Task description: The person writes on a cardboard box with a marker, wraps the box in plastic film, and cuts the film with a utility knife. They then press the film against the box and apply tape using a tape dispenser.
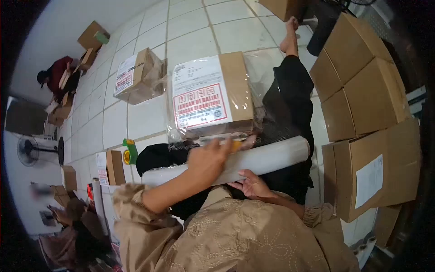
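Observation:
Across my lap lies a thick roll of clear plastic wrap [276, 157]. My right hand [253, 183] grips its near side, thumb against the film and fingers partly underneath. My left hand [210, 158] is above the roll, closed around a small yellow-orange object [236, 145]; motion blur hides what kind it is. Just beyond the hands sits a cardboard box [239, 90] covered in loose clear film, with a white and red printed label [199, 97] on top. Film stretches along the box's near edge, close to the roll.
A smaller wrapped box [147, 84] stands beyond, to the left. A green and yellow tape dispenser [130, 152] lies near my left knee, beside a labelled box [116, 167]. Large cartons [376, 167] line the right side. Two people [61, 79] sit at left, near a fan [29, 151].

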A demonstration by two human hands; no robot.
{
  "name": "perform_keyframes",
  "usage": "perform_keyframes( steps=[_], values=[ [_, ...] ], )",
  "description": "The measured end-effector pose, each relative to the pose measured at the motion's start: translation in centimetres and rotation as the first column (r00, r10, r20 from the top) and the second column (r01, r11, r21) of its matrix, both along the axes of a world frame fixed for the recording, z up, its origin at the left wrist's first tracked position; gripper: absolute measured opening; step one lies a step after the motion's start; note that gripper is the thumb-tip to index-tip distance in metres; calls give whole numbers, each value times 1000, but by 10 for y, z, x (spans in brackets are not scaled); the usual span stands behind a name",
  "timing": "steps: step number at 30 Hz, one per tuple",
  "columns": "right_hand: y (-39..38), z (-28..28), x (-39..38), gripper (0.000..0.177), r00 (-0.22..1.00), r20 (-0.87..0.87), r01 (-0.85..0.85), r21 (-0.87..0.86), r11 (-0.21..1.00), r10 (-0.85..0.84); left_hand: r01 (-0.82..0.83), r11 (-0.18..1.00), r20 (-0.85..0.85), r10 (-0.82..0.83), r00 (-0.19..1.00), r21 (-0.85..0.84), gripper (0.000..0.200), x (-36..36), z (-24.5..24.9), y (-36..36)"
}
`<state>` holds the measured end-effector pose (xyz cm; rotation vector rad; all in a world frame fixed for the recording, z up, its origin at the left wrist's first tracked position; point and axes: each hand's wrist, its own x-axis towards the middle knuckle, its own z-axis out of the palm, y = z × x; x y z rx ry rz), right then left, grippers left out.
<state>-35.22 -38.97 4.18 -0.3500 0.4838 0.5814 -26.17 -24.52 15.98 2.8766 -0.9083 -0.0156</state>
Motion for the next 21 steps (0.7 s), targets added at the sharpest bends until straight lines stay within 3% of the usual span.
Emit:
perform_keyframes(
  steps=[2, 4, 5, 8, 11, 13, 15, 17, 21],
  values=[
    [1, 3, 1, 47, 1000, -1, -18, -5, 1000, 18, -111, 993, -88, 113, 990, 30, 26, -3, 8, 26],
    [-1, 2, -1, 49, 1000, 5, -23, 2, 1000, 23, -199, 931, -84, 235, 968, 305, 24, -7, -3, 74],
    [-3, 0, -2, 50, 999, 17, -44, -4, 999, 44, -233, 916, -169, 299, 939, 328, 20, -6, -2, 92],
    [0, -2, 0, 51, 999, 34, -33, 7, 999, 33, -249, 944, -204, 294, 934, 218, 20, -11, 17, 89],
    [-1, -2, -3, 53, 997, 58, -56, -4, 998, 56, -125, 966, -252, 66, 965, -225, 26, -1, 30, 20],
    [-1, -8, -8, 53, 998, 65, -17, 35, 999, 14, 17, 985, -254, -60, 965, -170, 34, 11, 35, -31],
    [-1, -30, -15, 52, 996, 93, -9, 49, 999, 5, 156, 965, -150, -189, 970, -209, 34, 22, 15, -77],
    [-5, -21, -14, 51, 999, 39, -21, 98, 995, 17, 164, 985, -96, -168, 981, -46, 35, 26, 3, -111],
    [-14, -11, -13, 51, 996, 5, -93, -9, 996, 94, 80, 997, -116, -82, 990, -22, 38, 15, -1, -82]
  ],
)
